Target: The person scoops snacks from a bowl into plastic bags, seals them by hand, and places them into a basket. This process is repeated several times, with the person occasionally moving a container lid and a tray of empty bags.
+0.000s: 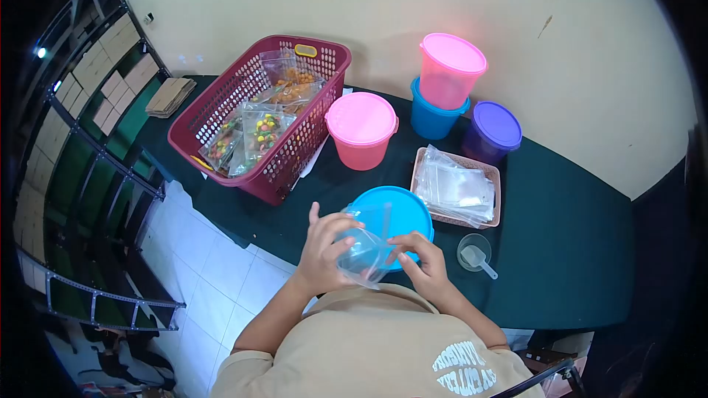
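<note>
Above a tub with a light blue lid, a clear plastic bag is held up, its sides bulging apart. My left hand is closed on the bag's left side, fingers bent over it. On the other side, my right hand has its fingertips drawn together at the bag's edge. No contents can be made out in the bag. Right of my right hand, a small clear cup with a white scoop sits on the table. Beyond it, a pink basket holds a stack of clear zip bags.
A maroon laundry basket with several filled snack bags stands at the back left. Nearby are a pink tub, another pink tub stacked on a blue tub, and a purple tub. Brown paper lies far left.
</note>
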{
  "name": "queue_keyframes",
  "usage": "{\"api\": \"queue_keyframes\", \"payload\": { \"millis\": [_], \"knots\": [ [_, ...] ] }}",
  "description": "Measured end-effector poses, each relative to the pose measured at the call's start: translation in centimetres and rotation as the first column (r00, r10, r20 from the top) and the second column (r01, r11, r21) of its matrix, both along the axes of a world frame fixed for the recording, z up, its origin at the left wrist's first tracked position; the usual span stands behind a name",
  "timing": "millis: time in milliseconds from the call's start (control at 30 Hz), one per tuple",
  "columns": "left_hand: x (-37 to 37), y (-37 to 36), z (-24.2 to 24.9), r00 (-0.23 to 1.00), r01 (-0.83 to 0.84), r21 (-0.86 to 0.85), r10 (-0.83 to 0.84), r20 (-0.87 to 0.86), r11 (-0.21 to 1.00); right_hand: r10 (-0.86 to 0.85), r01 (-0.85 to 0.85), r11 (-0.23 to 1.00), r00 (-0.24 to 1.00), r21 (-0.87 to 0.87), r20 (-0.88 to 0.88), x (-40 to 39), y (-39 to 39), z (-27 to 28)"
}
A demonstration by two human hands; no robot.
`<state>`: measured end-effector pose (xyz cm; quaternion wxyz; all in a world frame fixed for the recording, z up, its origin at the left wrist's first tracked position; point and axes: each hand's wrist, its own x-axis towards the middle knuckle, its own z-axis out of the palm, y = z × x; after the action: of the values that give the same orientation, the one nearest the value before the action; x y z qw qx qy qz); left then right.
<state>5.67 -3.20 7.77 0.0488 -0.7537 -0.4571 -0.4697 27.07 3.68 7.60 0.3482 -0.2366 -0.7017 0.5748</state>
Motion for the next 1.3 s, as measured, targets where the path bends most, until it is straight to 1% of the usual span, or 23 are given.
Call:
{"api": "queue_keyframes", "payload": {
  "millis": [33,67,100,167,200,267,367,433,500,567,633,700,767,833,967,1033,1067,1133,1167,1200,1233,1267,1300],
  "knots": [
    [-0.6,-0.2,0.0,0.999,-0.037,0.010,0.037,0.000,0.999,-0.043,0.007,0.972,0.988,0.235,0.151,0.5,0.4,0.1],
    [-1.2,-0.5,0.1,0.997,-0.072,0.025,0.071,0.026,0.997,-0.119,-0.023,0.890,0.952,0.455,0.280,0.8,0.9,0.2],
    [-2.0,-0.9,0.0,0.997,-0.076,0.029,0.075,0.022,0.997,-0.117,-0.024,0.888,0.954,0.458,0.277,1.1,1.1,-0.6],
    [-3.7,-1.7,-0.4,0.975,-0.216,0.043,0.214,0.057,0.975,-0.251,-0.181,0.737,0.822,0.651,0.512,1.9,1.3,-4.5],
    [-4.6,-2.1,-0.6,0.967,-0.253,0.035,0.252,0.020,0.967,-0.248,-0.245,0.709,0.792,0.662,0.559,2.4,1.5,-7.0],
    [-5.7,-2.7,-0.8,0.954,-0.295,0.022,0.293,0.059,0.955,-0.238,-0.249,0.693,0.806,0.677,0.541,2.9,1.6,-9.4],
    [-7.3,-3.5,-1.2,0.932,-0.351,0.004,0.349,0.099,0.936,-0.212,-0.294,0.665,0.808,0.687,0.550,2.7,1.9,-9.2],
    [-8.6,-3.8,-1.4,0.913,-0.396,-0.009,0.395,0.100,0.918,-0.203,-0.325,0.646,0.799,0.691,0.566,2.0,2.0,-7.0],
    [-9.9,-3.8,-1.8,0.918,-0.386,0.001,0.384,0.104,0.923,-0.222,-0.185,0.757,0.829,0.627,0.514,1.1,1.7,-3.5],
    [-11.1,-3.6,-2.3,0.923,-0.367,-0.033,0.368,0.113,0.930,-0.286,-0.101,0.753,0.840,0.650,0.461,-1.0,2.4,-1.9],
    [-12.1,-3.2,-2.7,0.930,-0.338,-0.079,0.345,0.124,0.938,-0.409,-0.067,0.661,0.803,0.747,0.434,-4.1,4.0,-1.1],
    [-12.7,-2.6,-3.2,0.942,-0.290,-0.149,0.309,0.130,0.946,-0.472,-0.030,0.547,0.814,0.837,0.338,-8.2,7.9,-2.9],
    [-13.5,-2.0,-3.1,0.959,-0.240,-0.152,0.258,0.115,0.959,-0.518,-0.017,0.461,0.807,0.887,0.284,-12.7,12.8,-5.0],
    [-14.5,-1.5,-2.9,0.985,-0.160,-0.180,0.168,0.029,0.971,-0.572,-0.039,0.358,0.780,0.933,0.252,-16.5,16.8,-6.4],
    [-16.4,-0.5,-2.7,0.995,-0.088,-0.181,0.095,0.029,0.979,-0.635,-0.078,0.369,0.707,0.926,0.312,-19.6,20.0,-8.5],
    [-17.0,-0.2,-2.6,0.997,-0.069,-0.182,0.073,0.017,0.981,-0.654,0.123,0.424,0.727,0.897,0.209,-19.0,19.1,-7.9],
    [-17.0,0.0,-2.7,0.998,-0.061,-0.178,0.064,0.011,0.982,-0.661,0.122,0.430,0.717,0.895,0.220,-18.0,18.3,-7.5],
    [-17.0,0.5,-3.0,0.999,-0.018,-0.179,0.025,0.037,0.984,-0.726,0.290,0.431,0.674,0.854,0.138,-14.4,16.4,-6.7],
    [-16.8,0.8,-3.1,0.998,0.011,-0.173,-0.001,0.055,0.985,-0.740,0.315,0.449,0.656,0.836,0.150,-11.4,15.7,-7.1],
    [-16.4,0.9,-3.1,0.998,0.020,-0.186,-0.009,0.064,0.982,-0.810,0.370,0.380,0.575,0.848,0.112,-8.1,14.7,-7.6],
    [-16.2,1.1,-3.2,0.997,0.037,-0.214,-0.020,0.080,0.976,-0.852,0.433,0.363,0.513,0.825,0.106,-4.4,13.8,-8.3],
    [-16.0,1.4,-3.3,0.996,0.070,-0.275,-0.053,0.068,0.959,-0.917,0.490,0.348,0.355,0.799,0.182,-0.7,12.7,-8.9],
    [-15.8,1.9,-3.4,0.995,0.101,-0.329,-0.087,0.057,0.939,-0.912,0.475,0.404,0.151,0.781,0.381,3.2,11.8,-9.6]
  ]
}}
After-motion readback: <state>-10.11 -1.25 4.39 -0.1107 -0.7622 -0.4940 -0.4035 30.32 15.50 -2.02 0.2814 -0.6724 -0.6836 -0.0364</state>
